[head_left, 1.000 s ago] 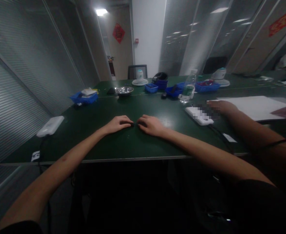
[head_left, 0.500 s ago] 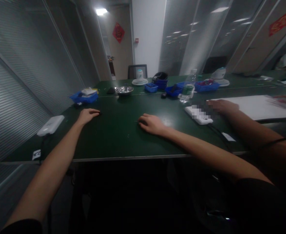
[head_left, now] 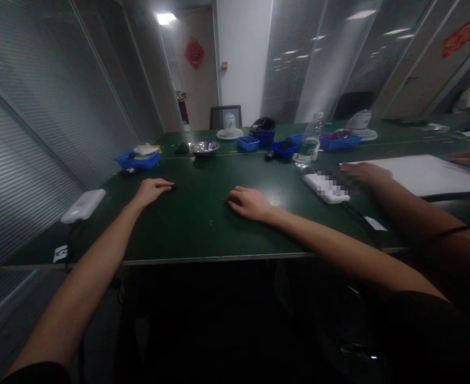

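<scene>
Both my forearms reach out over a dark green table (head_left: 202, 234). My left hand (head_left: 151, 190) lies on the table left of centre, fingers drawn together, their tips pinching a small dark thing (head_left: 172, 186). My right hand (head_left: 249, 204) rests near the middle with its fingers curled under, the tips pressed on something thin and dark that I cannot make out. The two hands are well apart.
Another person's arm crosses from the right, its hand (head_left: 366, 173) by a white device (head_left: 323, 188) and a white sheet (head_left: 422, 173). A white box (head_left: 83, 206) with a cable sits at the left edge. Blue bins (head_left: 137, 159), a metal bowl (head_left: 204, 148) and a water bottle (head_left: 307, 148) stand farther back.
One second ago my hands met at the table's middle over a small dark thing. My left hand has since pulled away to the left, then crept back slightly; my right hand has stayed put.
</scene>
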A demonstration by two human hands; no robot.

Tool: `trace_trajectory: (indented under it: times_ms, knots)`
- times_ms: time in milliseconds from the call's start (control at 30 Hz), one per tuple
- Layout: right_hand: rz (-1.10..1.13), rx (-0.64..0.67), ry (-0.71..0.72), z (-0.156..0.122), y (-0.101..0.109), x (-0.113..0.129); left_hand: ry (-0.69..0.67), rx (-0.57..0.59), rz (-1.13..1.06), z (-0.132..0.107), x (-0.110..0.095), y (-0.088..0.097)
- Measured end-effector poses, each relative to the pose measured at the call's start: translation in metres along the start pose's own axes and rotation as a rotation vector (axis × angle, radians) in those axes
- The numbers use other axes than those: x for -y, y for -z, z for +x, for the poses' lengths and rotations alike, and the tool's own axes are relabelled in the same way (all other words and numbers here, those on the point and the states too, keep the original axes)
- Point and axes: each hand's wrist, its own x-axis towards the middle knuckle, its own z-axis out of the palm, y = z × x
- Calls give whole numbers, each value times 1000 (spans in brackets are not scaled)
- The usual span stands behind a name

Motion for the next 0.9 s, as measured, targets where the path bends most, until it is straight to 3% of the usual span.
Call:
trace_trajectory:
  times_ms: [267, 367, 900]
  knots:
    - [31, -42, 110, -3, -3, -2, -323, 341, -332, -20, -118, -53]
    - [39, -41, 158, -4, -4, -1, -393, 405, -384, -27, -143, -65]
    - [82, -76, 176, -1, -12, -4, -422, 483, -460, -32, -154, -76]
